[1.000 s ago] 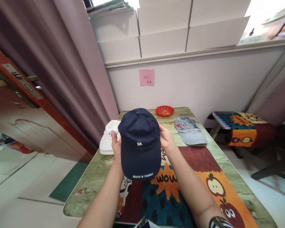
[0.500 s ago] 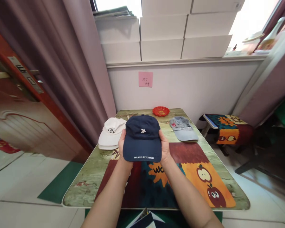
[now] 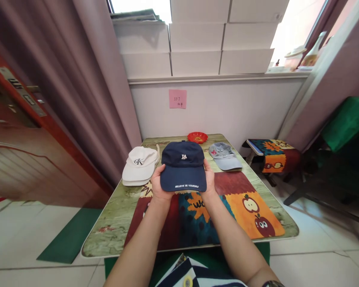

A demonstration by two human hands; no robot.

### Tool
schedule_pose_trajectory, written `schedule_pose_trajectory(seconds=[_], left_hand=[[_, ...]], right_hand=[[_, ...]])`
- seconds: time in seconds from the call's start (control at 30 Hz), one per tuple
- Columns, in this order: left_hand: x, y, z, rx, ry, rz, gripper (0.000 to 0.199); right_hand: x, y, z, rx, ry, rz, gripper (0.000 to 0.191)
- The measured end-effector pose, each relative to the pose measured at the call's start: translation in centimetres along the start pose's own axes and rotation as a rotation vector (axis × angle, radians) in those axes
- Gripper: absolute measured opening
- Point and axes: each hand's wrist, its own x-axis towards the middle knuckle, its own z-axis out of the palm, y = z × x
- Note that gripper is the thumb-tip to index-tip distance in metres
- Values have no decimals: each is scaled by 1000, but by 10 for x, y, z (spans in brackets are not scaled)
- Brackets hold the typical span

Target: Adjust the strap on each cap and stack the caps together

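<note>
A navy cap (image 3: 183, 159) with a white logo and lettering on its brim is held up over the table, front facing me. My left hand (image 3: 160, 184) grips its left side and my right hand (image 3: 208, 179) its right side; the fingers behind the cap are partly hidden. On the table to the left sits a white cap (image 3: 139, 167) with black letters. A grey-blue cap (image 3: 225, 157) with a red patch lies to the right. Behind the navy cap is a red scalloped dish (image 3: 197, 137).
A colourful apple-print mat (image 3: 233, 207) covers the front of the green table (image 3: 107, 235). Right of the table stands a small stool (image 3: 272, 153) with a similar cloth. The wall with a pink note (image 3: 177, 99) is behind, a curtain and door on the left.
The navy cap, held in both hands, has moved slightly right relative to the white cap, and its brim looks more foreshortened. The camera view has shifted a little to the right.
</note>
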Motion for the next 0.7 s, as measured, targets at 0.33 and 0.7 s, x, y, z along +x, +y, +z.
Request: schedule_pose_trajectory(seconds=[0.33, 0.7], left_hand=[[-20, 11, 5, -21, -216, -7, 64], [-22, 9, -11, -43, -296, 108, 89]], right_hand=[[-2, 15, 1, 112, -115, 170, 34], [-4, 55, -17, 122, -41, 351, 23]])
